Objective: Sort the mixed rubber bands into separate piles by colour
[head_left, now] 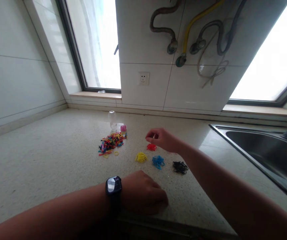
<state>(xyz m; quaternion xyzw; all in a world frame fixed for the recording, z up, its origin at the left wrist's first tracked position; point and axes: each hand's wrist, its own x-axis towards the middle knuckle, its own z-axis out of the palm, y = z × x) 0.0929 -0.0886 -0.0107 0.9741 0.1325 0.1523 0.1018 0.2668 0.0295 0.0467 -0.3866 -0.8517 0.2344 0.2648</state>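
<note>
Just above a small pile of red rubber bands [152,147] is my right hand [160,138], its thumb and fingertips brought together in a pinch. Whatever is between them is too small to make out. My left hand [146,195], with a dark watch [113,185] on the wrist, rests curled on the near part of the counter; nothing shows in it. Separate piles of yellow rubber bands [141,157], blue rubber bands [158,162] and black rubber bands [180,167] lie between the hands. A larger heap of mixed-colour rubber bands [111,143] spreads to the left.
Behind the mixed heap stand a clear jar [112,120] and a small pink object [123,128]. A steel sink [256,146] is set into the speckled counter [58,160] on the right. The tiled wall behind carries a socket [144,78] and several hoses.
</note>
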